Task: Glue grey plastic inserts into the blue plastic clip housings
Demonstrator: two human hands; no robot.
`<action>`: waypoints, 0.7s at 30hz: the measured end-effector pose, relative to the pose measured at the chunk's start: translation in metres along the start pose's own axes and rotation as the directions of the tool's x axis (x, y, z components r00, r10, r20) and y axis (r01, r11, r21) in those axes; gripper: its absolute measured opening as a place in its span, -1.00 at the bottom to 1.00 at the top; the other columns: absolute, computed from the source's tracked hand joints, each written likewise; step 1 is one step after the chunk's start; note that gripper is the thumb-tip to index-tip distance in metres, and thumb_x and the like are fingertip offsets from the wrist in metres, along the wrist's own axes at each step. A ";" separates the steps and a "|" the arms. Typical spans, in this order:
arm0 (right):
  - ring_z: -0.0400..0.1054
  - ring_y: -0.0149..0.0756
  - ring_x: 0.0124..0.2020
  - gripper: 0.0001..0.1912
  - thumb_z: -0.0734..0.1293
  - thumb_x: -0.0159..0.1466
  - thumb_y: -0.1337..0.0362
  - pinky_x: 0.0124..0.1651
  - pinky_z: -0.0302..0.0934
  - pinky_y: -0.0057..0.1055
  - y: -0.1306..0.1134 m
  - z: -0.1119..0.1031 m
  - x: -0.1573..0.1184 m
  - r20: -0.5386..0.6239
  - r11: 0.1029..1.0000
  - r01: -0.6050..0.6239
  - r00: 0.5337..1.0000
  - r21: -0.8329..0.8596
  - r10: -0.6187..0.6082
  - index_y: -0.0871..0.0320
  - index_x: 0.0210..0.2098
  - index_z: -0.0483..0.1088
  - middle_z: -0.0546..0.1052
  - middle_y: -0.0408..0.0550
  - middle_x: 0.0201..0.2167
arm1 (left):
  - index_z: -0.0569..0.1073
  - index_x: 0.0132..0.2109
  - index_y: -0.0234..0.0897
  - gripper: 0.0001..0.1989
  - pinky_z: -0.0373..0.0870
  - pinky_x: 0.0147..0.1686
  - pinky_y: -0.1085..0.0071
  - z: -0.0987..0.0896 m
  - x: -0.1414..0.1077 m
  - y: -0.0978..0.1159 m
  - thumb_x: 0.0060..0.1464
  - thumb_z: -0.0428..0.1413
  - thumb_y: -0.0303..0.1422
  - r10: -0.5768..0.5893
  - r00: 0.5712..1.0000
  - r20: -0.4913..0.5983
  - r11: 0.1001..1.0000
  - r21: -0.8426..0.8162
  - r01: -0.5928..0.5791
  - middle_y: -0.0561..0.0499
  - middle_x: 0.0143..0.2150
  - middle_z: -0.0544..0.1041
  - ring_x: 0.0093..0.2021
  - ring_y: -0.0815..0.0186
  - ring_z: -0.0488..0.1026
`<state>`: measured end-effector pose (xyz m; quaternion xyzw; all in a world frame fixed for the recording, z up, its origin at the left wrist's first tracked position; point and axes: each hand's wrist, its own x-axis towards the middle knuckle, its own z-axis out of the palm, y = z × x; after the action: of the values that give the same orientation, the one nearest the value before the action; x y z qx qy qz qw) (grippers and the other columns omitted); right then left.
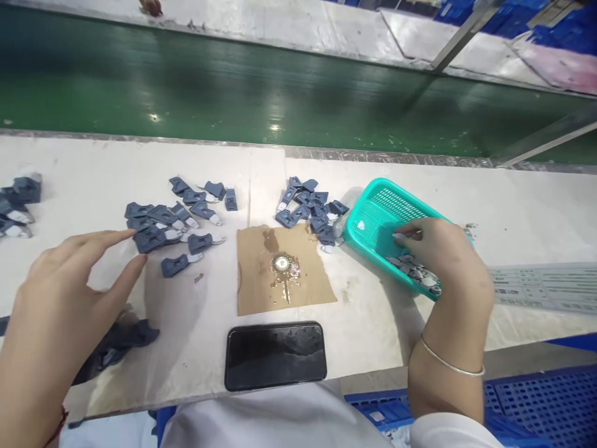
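Observation:
My left hand (pixel 77 289) reaches toward a loose group of dark blue-grey plastic parts with pale tabs (pixel 150 239). Its thumb and forefinger are apart, the tips at the edge of the nearest part, and no grip on it shows. Over the green plastic basket (pixel 373 246), my right hand (pixel 433 246) is closed in a pinch. A small pale piece (pixel 399 237) shows at its fingertips. Several small grey and white flakes (pixel 413 270) lie in the basket below that hand. Between my hands is a brown cardboard square (pixel 252 280) bearing a small round wet dish (pixel 282 264).
More blue-grey parts (pixel 308 205) lie beside the basket, others at far left (pixel 21 199) and under my left hand (pixel 124 342). A black phone (pixel 275 356) lies near the front edge. Behind the table runs a green conveyor belt (pixel 224 93). Printed paper (pixel 545 286) lies at right.

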<state>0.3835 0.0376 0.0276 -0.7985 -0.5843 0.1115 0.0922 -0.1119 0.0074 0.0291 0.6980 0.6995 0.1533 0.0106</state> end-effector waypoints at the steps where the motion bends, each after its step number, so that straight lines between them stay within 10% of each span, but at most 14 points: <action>1: 0.29 -0.28 -0.56 -0.88 0.53 0.04 0.42 -0.47 0.10 -0.30 -0.002 -0.002 0.000 0.006 1.000 -0.007 1.000 0.008 0.007 0.10 -0.54 0.57 0.55 0.00 -0.57 | 0.53 0.14 -0.10 -0.51 0.38 -0.05 0.05 -0.006 -0.005 -0.006 0.27 -0.01 0.04 -0.002 1.000 0.014 1.000 -0.003 0.002 -0.05 0.13 0.57 0.14 -0.24 0.50; 7: 0.48 -0.15 -0.40 -0.89 0.49 0.13 0.33 -0.37 0.23 -0.22 -0.029 -0.009 -0.007 -0.054 0.954 -0.136 0.986 0.267 0.155 0.06 -0.31 0.58 0.65 0.09 -0.37 | 0.50 0.12 -0.07 -0.65 0.38 0.09 0.02 -0.031 -0.043 -0.031 0.26 0.14 -0.09 0.280 0.932 0.231 0.958 -0.130 -0.256 -0.08 0.09 0.59 0.08 -0.11 0.51; 13: 0.36 -0.27 -0.48 -0.81 0.50 0.11 0.34 -0.38 0.25 -0.23 -0.078 0.003 -0.034 -0.257 0.670 0.230 0.964 0.706 -0.060 0.03 -0.26 0.62 0.51 -0.04 -0.49 | 0.55 0.10 0.01 -0.69 0.34 0.11 -0.01 -0.023 -0.062 -0.031 0.24 0.20 -0.14 0.345 0.908 0.238 0.938 -0.133 -0.321 -0.04 0.11 0.62 0.12 -0.13 0.49; 16: 0.31 -0.32 -0.52 -0.91 0.52 0.19 0.29 -0.43 0.21 -0.30 -0.098 0.013 -0.048 -0.193 0.522 0.247 0.969 0.816 -0.157 0.04 -0.29 0.58 0.48 -0.10 -0.53 | 0.57 0.11 0.06 -0.67 0.29 0.11 0.01 -0.020 -0.063 -0.033 0.21 0.22 -0.12 0.388 0.890 0.240 0.921 -0.132 -0.366 -0.01 0.09 0.64 0.12 -0.14 0.47; 21: 0.24 -0.40 -0.58 -0.81 0.45 0.33 0.17 -0.51 0.12 -0.42 -0.117 0.036 -0.060 0.007 0.532 0.183 0.942 0.827 -0.335 0.08 -0.39 0.53 0.45 -0.17 -0.60 | 0.64 -0.06 0.07 -0.80 0.32 -0.02 0.03 -0.017 -0.058 -0.035 0.25 0.14 -0.21 0.476 0.862 0.175 0.877 -0.160 -0.452 0.03 -0.10 0.71 -0.07 -0.10 0.55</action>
<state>0.2489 0.0162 0.0296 -0.5572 -0.5842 0.4182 0.4162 -0.1479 -0.0525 0.0255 0.8564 0.4956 0.1166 0.0864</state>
